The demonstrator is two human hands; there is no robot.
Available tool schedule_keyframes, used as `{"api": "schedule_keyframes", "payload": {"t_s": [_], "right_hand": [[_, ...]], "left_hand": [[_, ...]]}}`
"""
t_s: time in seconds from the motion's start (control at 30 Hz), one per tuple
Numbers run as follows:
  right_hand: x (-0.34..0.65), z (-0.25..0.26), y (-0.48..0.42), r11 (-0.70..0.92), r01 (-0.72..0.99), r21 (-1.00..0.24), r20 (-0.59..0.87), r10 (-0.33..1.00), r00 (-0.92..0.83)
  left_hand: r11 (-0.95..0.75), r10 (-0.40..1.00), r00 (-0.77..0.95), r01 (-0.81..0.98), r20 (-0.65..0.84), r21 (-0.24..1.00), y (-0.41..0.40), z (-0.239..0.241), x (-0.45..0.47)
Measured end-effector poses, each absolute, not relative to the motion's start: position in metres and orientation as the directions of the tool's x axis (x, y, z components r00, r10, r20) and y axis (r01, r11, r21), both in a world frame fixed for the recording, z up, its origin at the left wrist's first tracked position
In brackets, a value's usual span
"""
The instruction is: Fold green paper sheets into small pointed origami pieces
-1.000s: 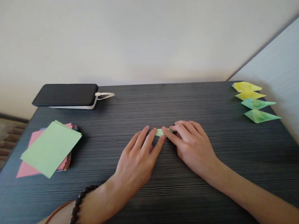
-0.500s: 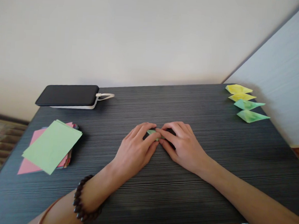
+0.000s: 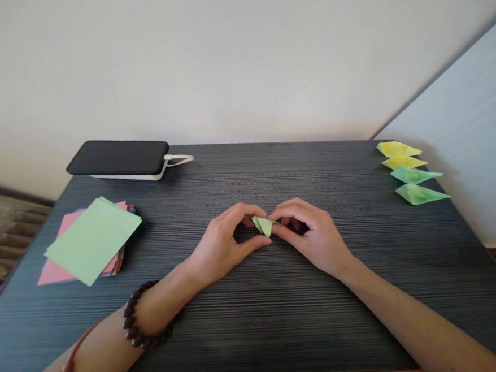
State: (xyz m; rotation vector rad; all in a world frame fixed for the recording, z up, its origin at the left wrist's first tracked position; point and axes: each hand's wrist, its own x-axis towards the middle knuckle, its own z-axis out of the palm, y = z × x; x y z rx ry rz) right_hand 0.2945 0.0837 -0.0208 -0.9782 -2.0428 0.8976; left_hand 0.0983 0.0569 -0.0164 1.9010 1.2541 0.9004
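Note:
A small folded piece of light green paper (image 3: 264,225) is held just above the middle of the dark striped table (image 3: 264,323). My left hand (image 3: 222,244) pinches its left side between thumb and fingers. My right hand (image 3: 312,238) pinches its right side, fingers curled over it. Most of the paper is hidden by my fingers. A dark bead bracelet (image 3: 140,326) sits on my left wrist.
A stack of coloured paper sheets (image 3: 91,243), green on top and pink below, lies at the left. A black phone on a white power bank (image 3: 118,159) lies at the back left. Two yellow (image 3: 398,154) and two green folded paper shapes (image 3: 418,186) line the back right corner.
Both hands went from lying flat, pressing the green paper on the table, to pinching it and lifting it slightly. The paper now stands up between the fingertips.

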Motion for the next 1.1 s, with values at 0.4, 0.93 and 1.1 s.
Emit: {"api": "schedule_keyframes", "payload": {"t_s": [0.4, 0.93, 1.1], "right_hand": [[0.291, -0.020, 0.080, 0.142, 0.115, -0.983, 0.090, 0.924, -0.371], [0.296, -0.012, 0.081, 0.104, 0.025, -0.994, 0.075, 0.844, -0.530], [0.295, -0.010, 0.081, 0.077, 0.047, -0.996, 0.037, 0.825, -0.564]], "left_hand": [[0.159, 0.942, 0.322, -0.184, -0.094, 0.970, 0.056, -0.012, 0.104], [0.201, 0.938, 0.336, -0.336, -0.082, 0.920, 0.060, -0.012, 0.103], [0.192, 0.942, 0.322, -0.281, -0.096, 0.940, 0.060, -0.013, 0.103]]}}
